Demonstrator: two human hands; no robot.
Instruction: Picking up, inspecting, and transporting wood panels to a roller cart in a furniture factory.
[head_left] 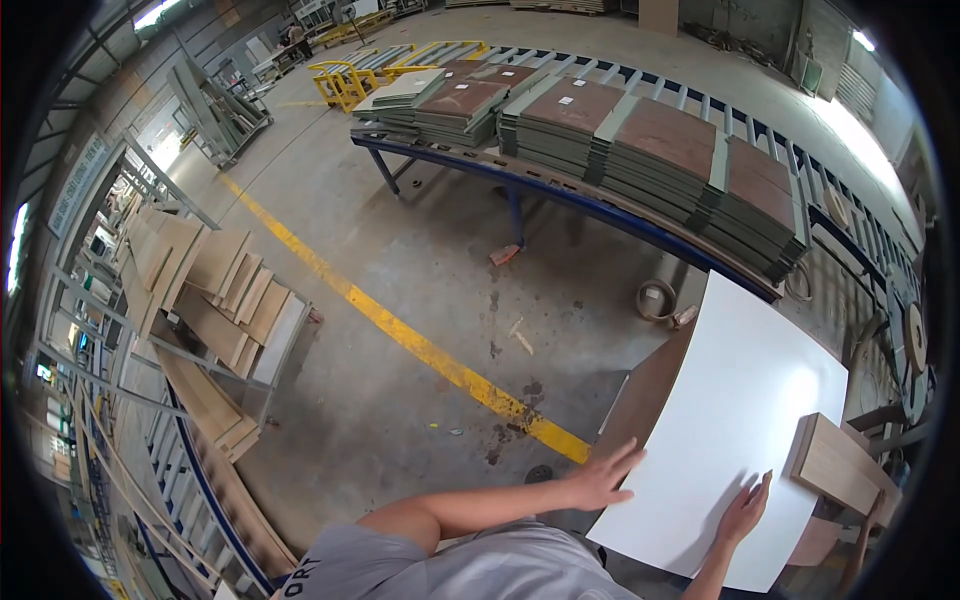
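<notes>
A large glossy white board lies in front of me at the lower right, above a brown panel side. My left hand is at the board's left edge, open, its fingers spread. My right hand is above the board's near right part and casts a shadow on it. Its fingers point away from me, and a small dark spot shows at a fingertip; I cannot make it out. Just right of it, a wood-coloured panel overlaps the board's right edge. Another person's hand is at that panel's outer side.
Stacks of brown and green panels lie on a blue-framed roller conveyor ahead. To the left, wooden boards are piled on a rack. A yellow floor line runs between them. A tape roll lies near the white board.
</notes>
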